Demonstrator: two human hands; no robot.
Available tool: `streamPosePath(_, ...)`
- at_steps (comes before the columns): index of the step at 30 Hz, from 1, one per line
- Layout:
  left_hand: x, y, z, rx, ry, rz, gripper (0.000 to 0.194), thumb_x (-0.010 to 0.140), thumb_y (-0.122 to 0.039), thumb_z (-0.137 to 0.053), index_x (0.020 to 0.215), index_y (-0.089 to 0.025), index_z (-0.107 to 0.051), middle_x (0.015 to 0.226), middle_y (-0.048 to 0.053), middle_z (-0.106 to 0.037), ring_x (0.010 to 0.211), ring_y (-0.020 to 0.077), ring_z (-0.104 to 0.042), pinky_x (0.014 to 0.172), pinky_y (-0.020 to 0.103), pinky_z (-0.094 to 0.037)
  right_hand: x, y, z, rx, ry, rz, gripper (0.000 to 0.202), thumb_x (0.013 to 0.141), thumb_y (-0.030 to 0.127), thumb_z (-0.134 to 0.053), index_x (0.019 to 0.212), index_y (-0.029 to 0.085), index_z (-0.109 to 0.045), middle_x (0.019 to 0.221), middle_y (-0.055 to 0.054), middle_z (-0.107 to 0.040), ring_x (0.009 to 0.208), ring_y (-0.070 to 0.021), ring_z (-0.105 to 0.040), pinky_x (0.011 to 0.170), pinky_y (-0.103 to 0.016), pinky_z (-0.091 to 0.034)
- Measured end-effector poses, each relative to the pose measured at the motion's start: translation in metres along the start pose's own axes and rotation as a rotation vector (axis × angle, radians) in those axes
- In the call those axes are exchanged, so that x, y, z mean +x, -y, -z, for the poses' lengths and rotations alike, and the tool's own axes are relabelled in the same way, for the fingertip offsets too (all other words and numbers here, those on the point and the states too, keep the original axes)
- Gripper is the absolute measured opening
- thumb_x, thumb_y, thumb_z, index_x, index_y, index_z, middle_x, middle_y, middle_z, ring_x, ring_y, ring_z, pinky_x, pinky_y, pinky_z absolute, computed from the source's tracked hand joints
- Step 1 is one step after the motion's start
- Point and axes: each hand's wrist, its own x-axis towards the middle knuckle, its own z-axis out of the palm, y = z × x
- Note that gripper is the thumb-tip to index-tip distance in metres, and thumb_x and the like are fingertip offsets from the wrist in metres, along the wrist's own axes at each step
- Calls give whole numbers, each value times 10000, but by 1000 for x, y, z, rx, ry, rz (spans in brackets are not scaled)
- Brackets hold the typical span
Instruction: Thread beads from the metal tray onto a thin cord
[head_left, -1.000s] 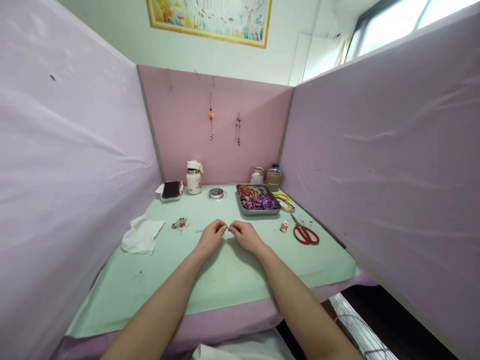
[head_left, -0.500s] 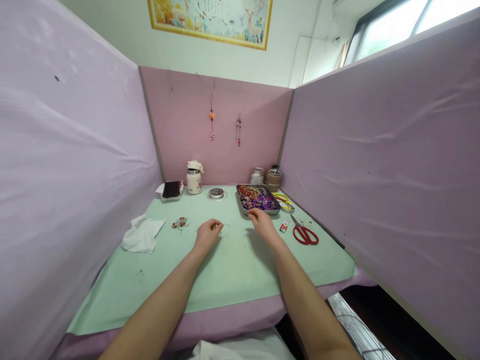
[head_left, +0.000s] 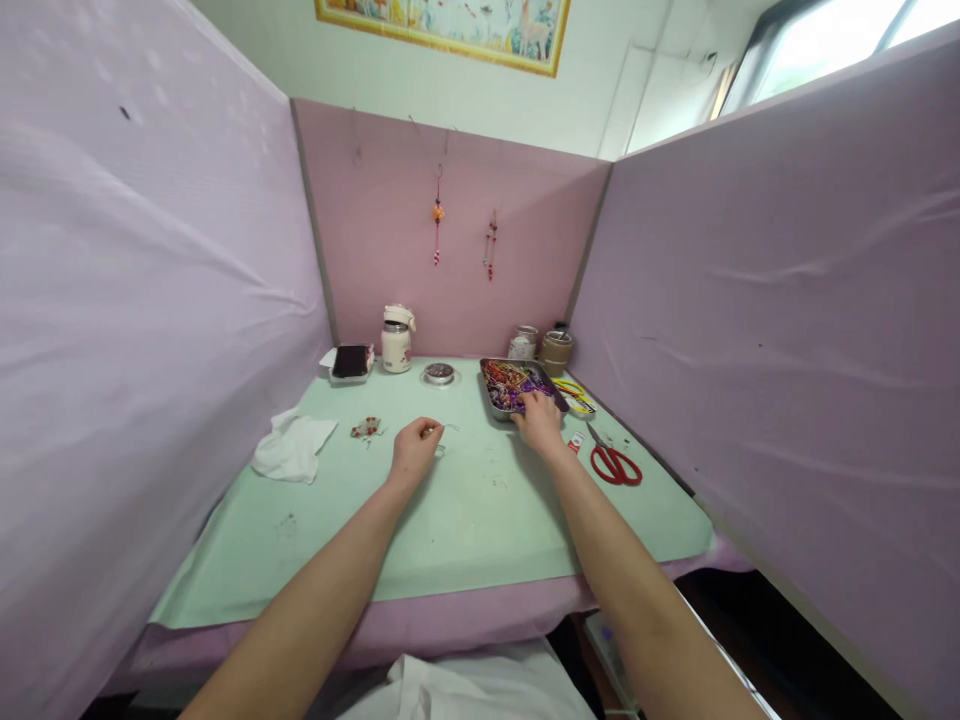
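My left hand (head_left: 416,447) is over the middle of the green mat (head_left: 450,540), thumb and fingertips pinched together. From the pinch a thin wire or thread (head_left: 451,428) sticks out to the right, with another loop of it below the fingers. My right hand (head_left: 540,420) reaches over the near edge of a metal tray (head_left: 495,409). Its fingers are on the purple beads (head_left: 517,394), thumb apart from them; nothing shows in its grasp, though the fingertips are partly hidden. Orange and red bead strands (head_left: 504,374) fill the tray's far left part.
Red-handled scissors (head_left: 616,466) and a small red-and-white packet (head_left: 575,442) lie right. A spool (head_left: 439,373), white bottle (head_left: 397,345), dark-filled box (head_left: 351,362) and jars (head_left: 555,352) stand behind. A beaded piece (head_left: 366,428) and white cloth (head_left: 294,446) lie left; partitions enclose the mat.
My right hand has moved forward from the tray's near edge onto the beads, its fingers spreading. My left hand keeps its pinch on the wire. The view has tilted down slightly.
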Motion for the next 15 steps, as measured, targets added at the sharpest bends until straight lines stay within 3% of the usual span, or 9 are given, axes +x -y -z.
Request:
streamPosePath(4, 1, -1, 0, -37, -26, 13, 208, 691, -374, -539, 707, -185, -624, 505, -50, -407, 519, 117, -375, 548, 247, -304, 13, -1, -11, 65, 172, 81, 168, 843, 280, -535, 913, 204, -668, 990, -58, -658, 969, -200, -514, 838, -322, -276)
streamPosePath(7, 1, -2, 1, -47, -45, 15, 205, 697, -365, -543, 717, -180, -628, 505, -51, -410, 515, 112, -373, 546, 245, -306, 12, 10, -18, 81, 200, 117, 182, 859, 268, -510, 823, 192, -672, 938, -36, -670, 961, -185, -511, 791, -300, -252)
streamPosePath(10, 2, -3, 2, -55, -61, 12, 202, 701, -359, -548, 723, -176, -631, 504, -53, -417, 514, 108, -377, 541, 240, -310, 3, 28, -25, 92, 212, 141, 189, 871, 250, -494, 835, 203, -674, 961, -39, -673, 969, -196, -500, 767, -301, -240)
streamPosePath(15, 3, -5, 6, -81, -92, 19, 219, 694, -372, -557, 728, -169, -634, 510, -47, -458, 520, 110, -402, 541, 238, -322, -18, 56, -29, 118, 257, 264, 300, 885, 158, -405, 1019, 240, -660, 1063, -52, -658, 987, -233, -479, 743, -316, -253)
